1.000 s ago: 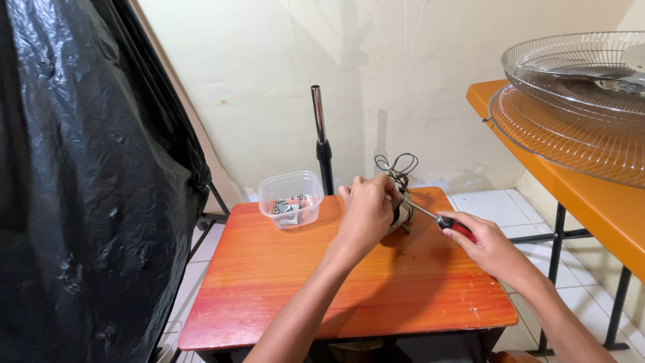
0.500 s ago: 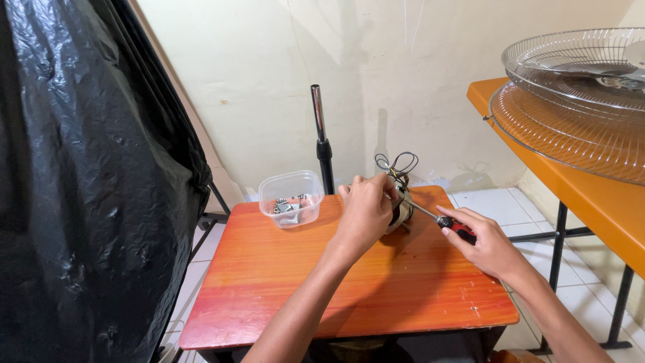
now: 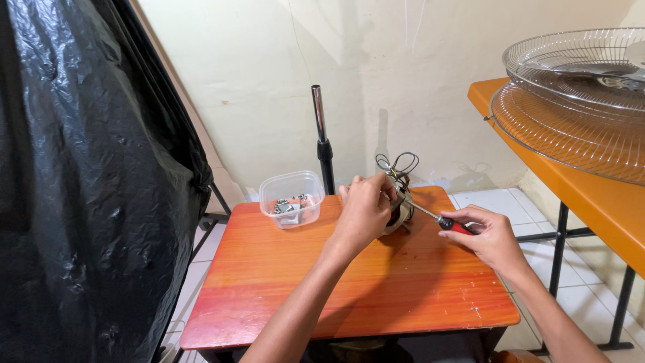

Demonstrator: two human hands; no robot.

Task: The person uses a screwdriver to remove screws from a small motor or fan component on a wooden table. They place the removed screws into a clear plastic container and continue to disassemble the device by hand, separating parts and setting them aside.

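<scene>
A small electric motor (image 3: 401, 210) with a bundle of dark wires (image 3: 396, 163) on top stands near the back edge of an orange wooden table (image 3: 349, 282). My left hand (image 3: 364, 210) is wrapped around the motor from the left and hides most of it. My right hand (image 3: 487, 235) grips a screwdriver (image 3: 443, 221) with a red and black handle. Its metal shaft points up and left, and its tip touches the motor's right side.
A clear plastic tub (image 3: 291, 198) with small metal parts sits at the table's back left. A black and chrome pole (image 3: 324, 144) rises behind the table. Wire fan grilles (image 3: 571, 101) lie on an orange bench (image 3: 605, 202) at right. Black plastic sheeting (image 3: 87, 181) hangs at left.
Both hands stay on the motor and screwdriver; only a slight shift of the right hand on the handle shows.
</scene>
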